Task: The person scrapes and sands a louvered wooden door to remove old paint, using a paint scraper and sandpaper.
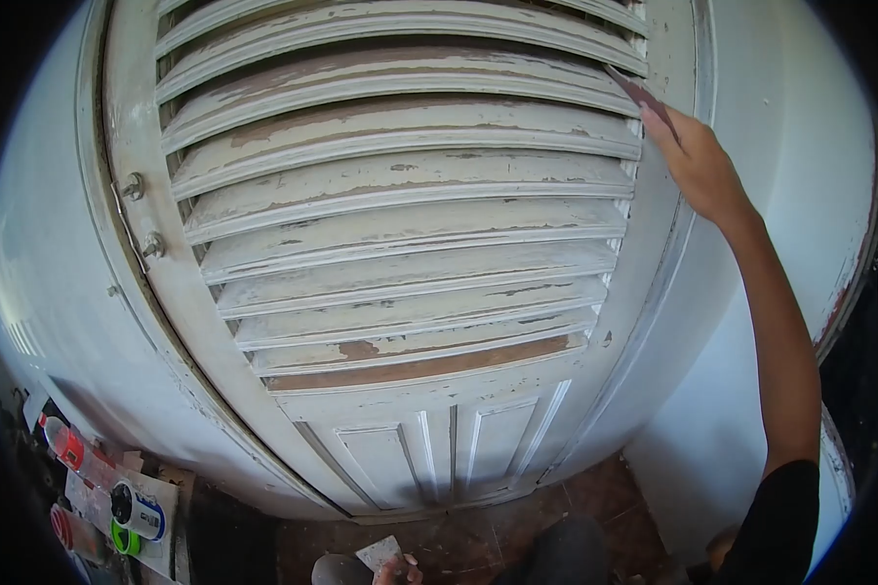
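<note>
High on the right, my right hand (700,161) pinches a folded reddish-brown sheet of sandpaper (646,99). The sheet's tip reaches the right end of a slat on the white louvered door (410,175). Paint on the slats is chipped, with brown and dark patches showing. At the bottom edge, my left hand (396,572) is partly in view, its fingers closed on a small whitish flat piece (378,553). What that piece is, I cannot make out.
Metal bolts (153,245) stick out of the door's left stile. A low stand (156,492) at the lower left carries a clear container with a red band (63,444), a white-and-blue can (139,512) and a green ring (125,537). White wall (722,390) flanks the right; tiled floor (605,497) lies below.
</note>
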Motion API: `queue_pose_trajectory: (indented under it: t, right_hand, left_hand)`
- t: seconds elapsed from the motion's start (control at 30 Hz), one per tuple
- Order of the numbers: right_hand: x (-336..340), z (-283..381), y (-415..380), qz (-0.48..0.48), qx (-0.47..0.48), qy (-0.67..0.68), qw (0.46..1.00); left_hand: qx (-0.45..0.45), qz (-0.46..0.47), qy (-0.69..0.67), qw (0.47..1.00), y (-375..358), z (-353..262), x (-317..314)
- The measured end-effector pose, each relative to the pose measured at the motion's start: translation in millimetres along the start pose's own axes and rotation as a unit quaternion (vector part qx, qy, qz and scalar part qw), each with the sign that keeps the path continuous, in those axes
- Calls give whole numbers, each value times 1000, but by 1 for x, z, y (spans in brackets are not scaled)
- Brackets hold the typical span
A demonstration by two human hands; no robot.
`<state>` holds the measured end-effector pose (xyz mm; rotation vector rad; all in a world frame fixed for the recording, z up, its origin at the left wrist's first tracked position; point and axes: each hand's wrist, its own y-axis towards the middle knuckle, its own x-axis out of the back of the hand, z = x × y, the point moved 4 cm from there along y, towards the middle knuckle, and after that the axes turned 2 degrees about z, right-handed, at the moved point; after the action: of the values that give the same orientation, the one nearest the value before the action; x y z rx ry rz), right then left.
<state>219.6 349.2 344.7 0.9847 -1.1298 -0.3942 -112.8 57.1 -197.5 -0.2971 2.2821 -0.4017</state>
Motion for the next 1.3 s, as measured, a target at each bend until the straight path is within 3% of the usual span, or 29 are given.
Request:
queue_pose_trajectory:
  t: [0.23,0.3,0.4,0.67,0.77,0.93,1.03,1.17,1.23,1.3]
  right_hand:
    - [-8,6,-5,-3,-17,21,1000]
    - [-9,2,-3,-65,21,13,998]
    - [-4,8,16,-20,-19,-13,1000]
    - [-2,12,10,-21,-23,-23,999]
    - [-4,10,7,-13,-36,-24,999]
    - [1,6,-7,-49,-19,-33,998]
    - [2,12,11,13,-48,-34,998]
    - [2,8,-10,4,-44,-27,999]
    - [1,3,-6,-35,5,-33,999]
    - [3,10,10,-16,-13,-40,999]
  left_hand:
    - [11,-18,9,1000,6,10,12]
    - [1,-9,17,1000,5,9,7]
    - [-12,-7,31,999,11,15,10]
    - [-56,31,48,997,11,11,13]
    - [-42,-48,20,998,15,14,20]
    - [-25,-15,-3,1000,9,9,16]
    - [-24,-60,9,998,7,1,19]
    - [-38,-28,-4,999,0,-9,10]
    - [-24,-44,-20,999,-1,-6,15]
    - [-34,-56,-11,998,4,-6,25]
